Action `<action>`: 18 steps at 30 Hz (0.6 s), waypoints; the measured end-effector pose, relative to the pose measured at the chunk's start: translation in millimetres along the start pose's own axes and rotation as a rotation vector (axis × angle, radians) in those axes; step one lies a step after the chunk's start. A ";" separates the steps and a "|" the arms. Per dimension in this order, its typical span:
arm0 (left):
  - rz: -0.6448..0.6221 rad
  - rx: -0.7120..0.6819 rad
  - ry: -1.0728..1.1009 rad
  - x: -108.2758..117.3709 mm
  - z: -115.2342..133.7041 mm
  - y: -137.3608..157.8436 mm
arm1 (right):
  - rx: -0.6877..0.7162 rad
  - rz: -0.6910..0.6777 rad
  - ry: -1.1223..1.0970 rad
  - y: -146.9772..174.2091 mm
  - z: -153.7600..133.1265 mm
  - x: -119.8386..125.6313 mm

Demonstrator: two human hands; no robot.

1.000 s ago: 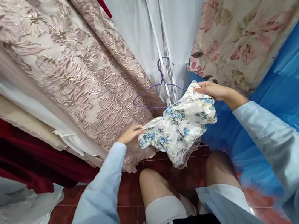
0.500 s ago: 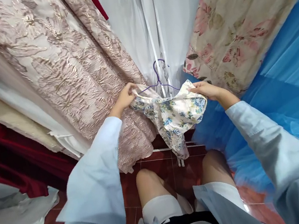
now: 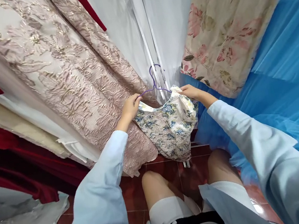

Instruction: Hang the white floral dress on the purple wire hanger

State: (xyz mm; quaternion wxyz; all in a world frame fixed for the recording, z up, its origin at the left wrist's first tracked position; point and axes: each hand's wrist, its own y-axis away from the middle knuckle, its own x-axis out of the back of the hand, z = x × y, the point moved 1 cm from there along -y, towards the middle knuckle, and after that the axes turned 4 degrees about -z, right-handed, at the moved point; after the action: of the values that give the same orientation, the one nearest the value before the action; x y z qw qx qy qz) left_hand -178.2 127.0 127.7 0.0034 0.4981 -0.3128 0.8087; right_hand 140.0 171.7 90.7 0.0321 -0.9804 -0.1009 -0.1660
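A white blouse with blue flowers (image 3: 168,124) hangs spread out in front of me on a thin purple hanger (image 3: 153,82). My left hand (image 3: 131,109) pinches the blouse at its left shoulder, by the end of the hanger. At the opposite shoulder my right hand (image 3: 192,92) is closed on the pale edge of the fabric. The hanger's hook sticks up between my hands, in front of white vertical metal bars (image 3: 144,40). Part of the hanger's arms is hidden inside the blouse.
A pink-gold textured gown (image 3: 74,75) hangs close on the left, with dark red cloth (image 3: 17,161) beyond it. On the right are a beige floral garment (image 3: 220,39) and blue tulle (image 3: 285,85). Dark red floor tiles (image 3: 133,195) lie below.
The blouse has gone from bunched and twisted to hanging spread, its front now facing me. My right hand has come closer to the left one, and the hanger sits slightly lower in view.
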 end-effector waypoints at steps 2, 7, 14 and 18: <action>0.008 0.003 -0.065 7.3 4.9 5.2 | 0.044 0.132 0.150 -2.8 -10.2 -5.4; 0.090 0.034 -0.208 19.4 18.9 18.9 | 0.246 0.397 0.409 7.1 -31.8 -17.9; 0.043 0.048 -0.008 13.3 43.9 36.9 | 0.300 0.517 0.531 20.4 -46.6 2.6; 0.021 0.089 0.184 4.4 69.7 41.8 | 0.373 0.510 0.522 8.2 -52.1 28.4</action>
State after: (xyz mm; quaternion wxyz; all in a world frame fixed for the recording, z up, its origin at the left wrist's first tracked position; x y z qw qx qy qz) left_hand -137.7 56.5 131.7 0.0015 0.4178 -0.2801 0.8643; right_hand 151.4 164.0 149.0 0.2741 -0.8762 0.1288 -0.3749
